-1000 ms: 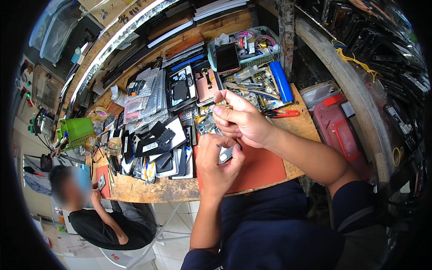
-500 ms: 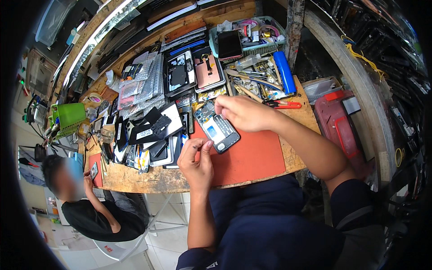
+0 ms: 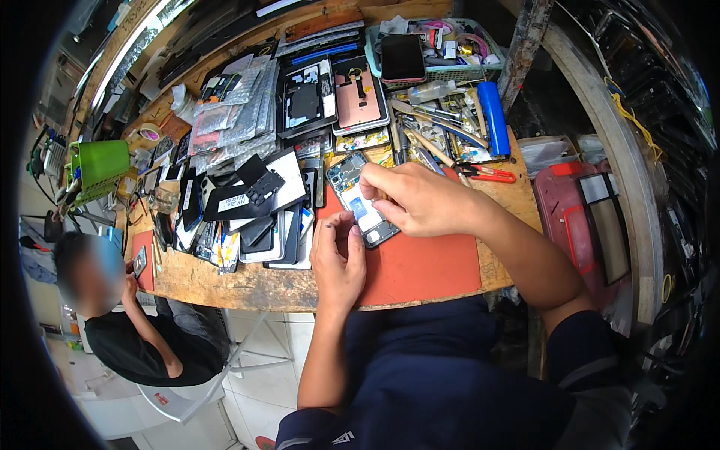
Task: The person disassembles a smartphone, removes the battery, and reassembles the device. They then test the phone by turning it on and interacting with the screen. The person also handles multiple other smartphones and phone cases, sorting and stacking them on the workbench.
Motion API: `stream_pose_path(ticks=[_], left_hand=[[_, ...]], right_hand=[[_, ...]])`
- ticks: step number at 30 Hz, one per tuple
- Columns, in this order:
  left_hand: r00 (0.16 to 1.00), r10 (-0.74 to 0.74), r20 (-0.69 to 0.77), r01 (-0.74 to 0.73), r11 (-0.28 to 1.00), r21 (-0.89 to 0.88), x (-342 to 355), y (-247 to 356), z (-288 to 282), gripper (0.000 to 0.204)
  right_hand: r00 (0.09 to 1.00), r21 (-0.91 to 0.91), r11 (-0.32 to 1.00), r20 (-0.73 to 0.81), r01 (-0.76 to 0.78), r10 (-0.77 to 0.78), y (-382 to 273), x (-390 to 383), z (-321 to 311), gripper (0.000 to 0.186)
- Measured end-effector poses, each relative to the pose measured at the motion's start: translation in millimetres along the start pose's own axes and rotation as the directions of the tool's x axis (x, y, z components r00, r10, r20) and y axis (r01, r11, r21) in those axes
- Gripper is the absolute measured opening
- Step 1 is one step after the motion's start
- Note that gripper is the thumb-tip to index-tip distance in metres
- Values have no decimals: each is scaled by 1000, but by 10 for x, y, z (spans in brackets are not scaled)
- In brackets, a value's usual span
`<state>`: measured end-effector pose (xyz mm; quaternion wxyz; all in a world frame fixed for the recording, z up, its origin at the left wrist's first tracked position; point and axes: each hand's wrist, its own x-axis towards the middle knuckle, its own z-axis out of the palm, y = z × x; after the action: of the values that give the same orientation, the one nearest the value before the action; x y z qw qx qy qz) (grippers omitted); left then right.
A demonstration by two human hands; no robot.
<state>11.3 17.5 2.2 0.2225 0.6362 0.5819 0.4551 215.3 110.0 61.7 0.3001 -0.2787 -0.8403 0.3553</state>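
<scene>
An opened smartphone [image 3: 351, 199], its back off and its circuit boards and pale battery showing, lies tilted on a red-orange mat [image 3: 420, 262]. My right hand [image 3: 420, 199] reaches over the phone's right side with thumb and forefinger pinched. Whatever those fingertips hold, if anything, is hidden. By the phone's lower left edge is my left hand [image 3: 337, 259], its fingers curled and thumb close to the forefinger. A small dark spot shows at its fingertips, too small to name.
Phone parts and dark panels [image 3: 251, 195] are piled left of the mat. Behind are bubble-wrapped packs [image 3: 236, 120], tablet shells [image 3: 307, 97] and a basket [image 3: 450, 71]. Hand tools, a blue cylinder [image 3: 493, 118] and a red-handled cutter [image 3: 491, 175] lie at right. Another person [image 3: 142, 337] sits at left.
My right hand has moved down along the phone, toward its lower half. My left hand has turned, its fingers curling more. The whole view has shifted slightly.
</scene>
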Motion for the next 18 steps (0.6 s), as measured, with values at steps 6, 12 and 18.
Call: stream_pose_path(ticks=[6, 12, 18], left_hand=[[997, 80, -19, -79, 997, 15, 16, 53, 10, 20], [989, 145, 42, -149, 983, 112, 41, 24, 5, 22], [985, 150, 91, -164, 970, 178, 84, 66, -17, 20]], right_hand=[[999, -12, 999, 1, 52, -52, -8, -1, 9, 18], [999, -10, 999, 1, 44, -44, -16, -2, -19, 17], [993, -496, 865, 116, 70, -14, -287, -22, 37, 22]])
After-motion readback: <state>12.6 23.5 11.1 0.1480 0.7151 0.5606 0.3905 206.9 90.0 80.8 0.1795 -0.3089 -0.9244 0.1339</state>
